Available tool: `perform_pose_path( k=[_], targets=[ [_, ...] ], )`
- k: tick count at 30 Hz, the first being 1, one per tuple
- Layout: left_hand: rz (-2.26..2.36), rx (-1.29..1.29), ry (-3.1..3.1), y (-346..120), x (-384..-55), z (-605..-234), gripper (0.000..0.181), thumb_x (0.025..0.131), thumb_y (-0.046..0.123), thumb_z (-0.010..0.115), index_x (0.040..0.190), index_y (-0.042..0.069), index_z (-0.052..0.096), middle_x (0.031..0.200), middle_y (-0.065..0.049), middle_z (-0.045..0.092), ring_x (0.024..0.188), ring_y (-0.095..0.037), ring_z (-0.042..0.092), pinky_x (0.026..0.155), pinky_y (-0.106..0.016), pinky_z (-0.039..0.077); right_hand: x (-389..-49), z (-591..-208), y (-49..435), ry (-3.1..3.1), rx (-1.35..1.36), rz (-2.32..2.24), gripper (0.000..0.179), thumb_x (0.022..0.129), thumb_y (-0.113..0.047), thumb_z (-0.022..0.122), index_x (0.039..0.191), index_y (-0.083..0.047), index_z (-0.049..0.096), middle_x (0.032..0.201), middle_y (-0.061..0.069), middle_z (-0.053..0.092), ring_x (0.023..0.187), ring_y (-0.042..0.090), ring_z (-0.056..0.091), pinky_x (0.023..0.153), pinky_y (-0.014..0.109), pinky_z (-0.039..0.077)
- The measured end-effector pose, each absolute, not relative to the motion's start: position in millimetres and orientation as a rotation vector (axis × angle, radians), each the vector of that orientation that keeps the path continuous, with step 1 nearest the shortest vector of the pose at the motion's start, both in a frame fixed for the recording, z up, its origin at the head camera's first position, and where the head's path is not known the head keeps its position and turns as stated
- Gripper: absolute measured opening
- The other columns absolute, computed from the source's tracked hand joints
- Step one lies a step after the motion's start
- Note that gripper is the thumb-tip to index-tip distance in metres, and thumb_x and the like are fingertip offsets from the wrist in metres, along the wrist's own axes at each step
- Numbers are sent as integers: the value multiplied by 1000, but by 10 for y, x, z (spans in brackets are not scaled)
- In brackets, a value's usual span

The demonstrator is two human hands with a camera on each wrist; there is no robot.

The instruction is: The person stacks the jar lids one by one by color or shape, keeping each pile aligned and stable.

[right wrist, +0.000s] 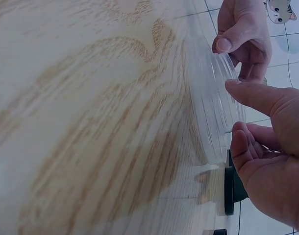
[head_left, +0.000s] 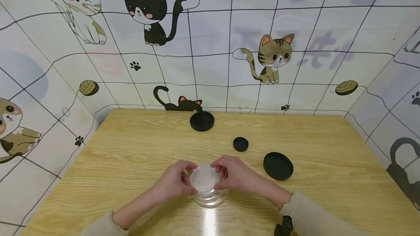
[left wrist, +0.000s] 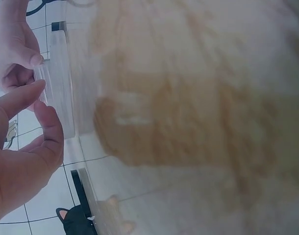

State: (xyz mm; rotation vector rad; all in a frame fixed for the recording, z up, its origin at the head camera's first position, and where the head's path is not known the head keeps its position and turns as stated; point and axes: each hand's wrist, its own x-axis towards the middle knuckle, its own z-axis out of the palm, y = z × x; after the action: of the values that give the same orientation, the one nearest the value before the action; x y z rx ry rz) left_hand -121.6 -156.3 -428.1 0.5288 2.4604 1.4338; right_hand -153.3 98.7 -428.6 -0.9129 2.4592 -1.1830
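Note:
A clear round container (head_left: 204, 179) sits on top of a wider clear round container (head_left: 212, 203) in the middle of the table's near side. From the left side my left hand (head_left: 174, 180) pinches the rim of the upper one between thumb and fingers. On the opposite side my right hand (head_left: 234, 174) holds that same rim, its thumb toward me. In the right wrist view the clear stack (right wrist: 208, 98) appears as stepped layers, the widest against the table. Both hands (left wrist: 34, 147) show close around the stack's narrow top in the left wrist view.
Beyond the hands lie three black round lids: a large lid (head_left: 201, 121) at the back edge, a small lid (head_left: 241, 144) and another large lid (head_left: 278, 166) to the right. The wooden table (head_left: 137, 137) ends at a cat-print backdrop (head_left: 213, 68).

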Motion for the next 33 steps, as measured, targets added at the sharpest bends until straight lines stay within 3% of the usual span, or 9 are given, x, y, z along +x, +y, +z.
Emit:
perform_pose_path(
  k=[24, 33],
  targets=[
    [1425, 577, 2447, -1601, -1226, -4285, 61, 70, -5, 89, 124, -9, 61, 105, -11, 55, 72, -13, 61, 60, -23, 52, -1538, -4246, 995, 2448, -941, -1084, 53, 78, -11, 91, 123, 4, 66, 90, -3, 54, 76, 8, 52, 70, 23, 50],
    [1449, 620, 2441, -1681, -1443, -4109, 67, 75, -2, 88, 134, -5, 57, 116, -22, 52, 76, -15, 63, 67, -27, 55, -1711, -4041, 1058, 2458, -978, -1106, 49, 83, -13, 87, 125, 0, 67, 96, 6, 62, 76, 11, 56, 70, 26, 52]
  ],
)
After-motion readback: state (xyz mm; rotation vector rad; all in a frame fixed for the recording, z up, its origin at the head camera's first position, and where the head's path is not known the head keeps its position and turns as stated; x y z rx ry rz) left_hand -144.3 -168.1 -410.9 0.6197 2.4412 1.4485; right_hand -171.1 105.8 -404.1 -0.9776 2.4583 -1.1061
